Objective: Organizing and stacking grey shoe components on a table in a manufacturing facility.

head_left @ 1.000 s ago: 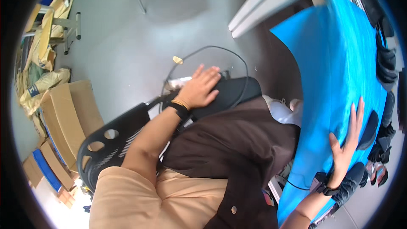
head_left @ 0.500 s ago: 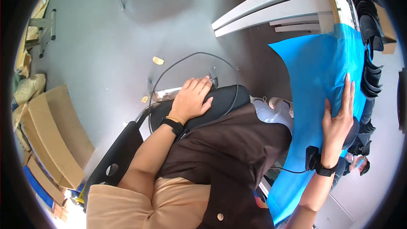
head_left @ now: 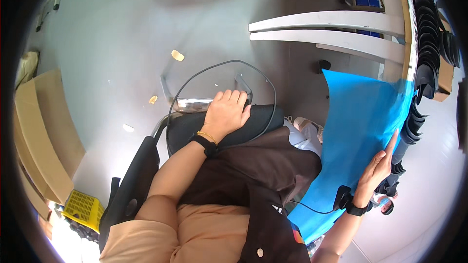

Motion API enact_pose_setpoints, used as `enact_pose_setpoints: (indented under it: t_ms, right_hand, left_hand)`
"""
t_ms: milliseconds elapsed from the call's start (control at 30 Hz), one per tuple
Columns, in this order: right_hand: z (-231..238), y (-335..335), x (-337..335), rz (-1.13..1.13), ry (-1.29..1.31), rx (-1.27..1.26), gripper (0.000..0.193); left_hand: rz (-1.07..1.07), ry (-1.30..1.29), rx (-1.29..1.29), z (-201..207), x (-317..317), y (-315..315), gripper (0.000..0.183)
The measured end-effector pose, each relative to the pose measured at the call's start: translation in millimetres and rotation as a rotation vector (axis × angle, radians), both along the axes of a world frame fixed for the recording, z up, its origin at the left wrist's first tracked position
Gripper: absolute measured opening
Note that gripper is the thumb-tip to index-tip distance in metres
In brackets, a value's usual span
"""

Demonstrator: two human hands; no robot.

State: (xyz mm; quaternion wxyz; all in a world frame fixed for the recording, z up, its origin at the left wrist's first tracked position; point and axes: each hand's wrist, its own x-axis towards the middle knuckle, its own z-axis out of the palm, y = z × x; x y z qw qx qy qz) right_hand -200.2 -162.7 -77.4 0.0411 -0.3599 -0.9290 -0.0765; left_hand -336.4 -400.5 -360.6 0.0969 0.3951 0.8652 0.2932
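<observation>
Grey floor (head_left: 117, 29) spreads widely — white table legs (head_left: 331, 20) show at upper right, brown cardboard (head_left: 48, 126) at left — with bright glare (head_left: 73, 248) at lower left.

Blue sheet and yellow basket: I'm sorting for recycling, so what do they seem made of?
Blue sheet: perhaps plastic film or thin synthetic cloth, smooth with a slight sheen; it hangs in a soft curve. Yellow basket: probably rigid moulded plastic, evenly coloured, with regular rows of slots.

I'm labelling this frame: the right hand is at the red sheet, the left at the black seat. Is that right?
Not quite: the head view shows the sheet is blue, not red. The right hand is at it, and the left hand at the black seat.
</observation>
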Motion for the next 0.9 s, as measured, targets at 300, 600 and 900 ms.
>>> enact_pose_setpoints:
  t_ms: [300, 600, 900]
  right_hand:
    - [2.4, 26.6, 2.4, 0.133, 0.42, -0.184, 0.07]
    - [10.9, 4.9, -29.1, 0.256, -0.078, 0.049, 0.049]
    - [2.7, 29.9, 4.1, -0.063, 0.723, -0.333, 0.047]
  left_hand:
    - [-0.004, 0.022, 0.019, 1.6, -0.7, 2.2, 0.03]
    - [0.001, 0.019, 0.035, 1.9, -0.9, 0.3, 0.026]
    - [-0.001, 0.029, 0.082, -0.2, 1.4, 2.8, 0.024]
